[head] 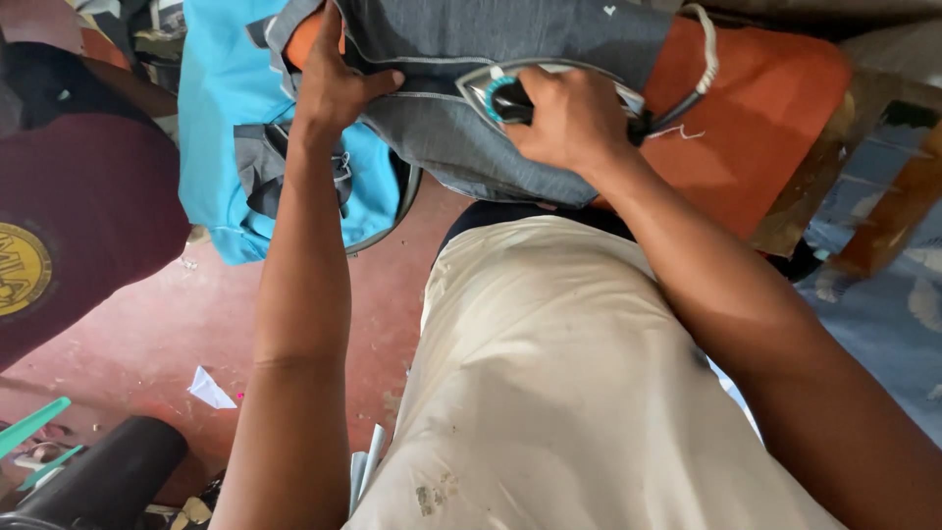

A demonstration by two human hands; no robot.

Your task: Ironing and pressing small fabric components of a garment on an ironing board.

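Down by the person's feet, the red floor (pixel 196 324) carries a scrap of white paper (pixel 210 389) and a black roll (pixel 108 476). Higher up, past the cream shirt (pixel 549 393), the right hand (pixel 569 118) is closed around the handle of an iron (pixel 510 93) resting on grey cloth (pixel 471 147), which lies over an orange pad (pixel 775 118). The left hand (pixel 334 83) lies flat on the cloth's seam, thumb just beside the iron's nose; a slip forward could burn it, I'd say. The white cord (pixel 705 59) loops near the pad's edge and might snag. Blue fabric (pixel 221 128) hangs to the left. At the far left, a round yellow emblem (pixel 20 267) sits on a maroon garment (pixel 98 196).
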